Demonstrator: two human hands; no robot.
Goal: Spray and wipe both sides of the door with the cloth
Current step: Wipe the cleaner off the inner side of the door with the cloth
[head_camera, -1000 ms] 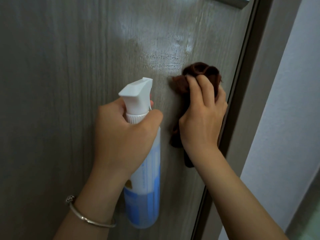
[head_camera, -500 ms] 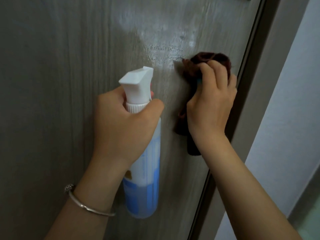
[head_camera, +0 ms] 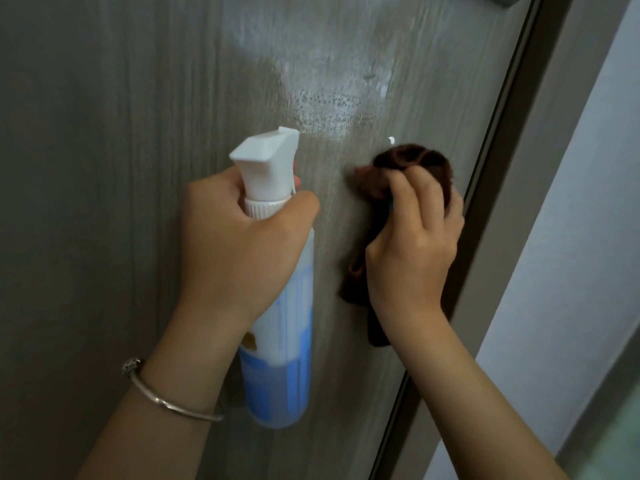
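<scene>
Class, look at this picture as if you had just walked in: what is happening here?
A person is cleaning a grey wood-grain door. The left hand grips a spray bottle, nozzle pointing at the door. The right hand presses a bunched dark brown cloth against the door near its edge. A misty patch of spray sits just above the cloth, not yet wiped away.

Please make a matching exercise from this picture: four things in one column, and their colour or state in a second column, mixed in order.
Things:
1. cloth
2. bottle
3. bracelet
4. door

Descriptions:
A. white top, blue label, held by the left hand
B. grey wood grain with a wet sprayed patch
C. dark brown, bunched under the right hand
D. silver, on the left wrist

Pairs: 1-C, 2-A, 3-D, 4-B
</scene>
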